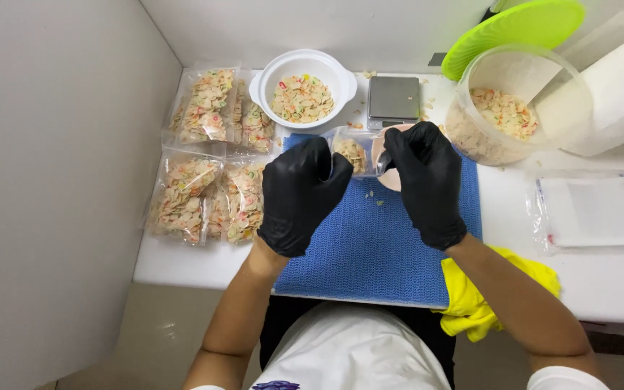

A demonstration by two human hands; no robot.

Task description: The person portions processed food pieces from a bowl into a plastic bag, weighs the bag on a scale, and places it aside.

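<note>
Clear small bag (352, 150), mouth up, upright between both hands (362, 180).

Small clear bag (354, 150), partly filled with pale flakes, mouth open, above blue mat

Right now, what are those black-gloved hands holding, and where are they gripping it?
Both hold one small clear bag partly filled with colourful chips: the left hand pinches its left edge, the right hand its right edge. Whether the right also grips the pinkish scoop cannot be told.
</note>
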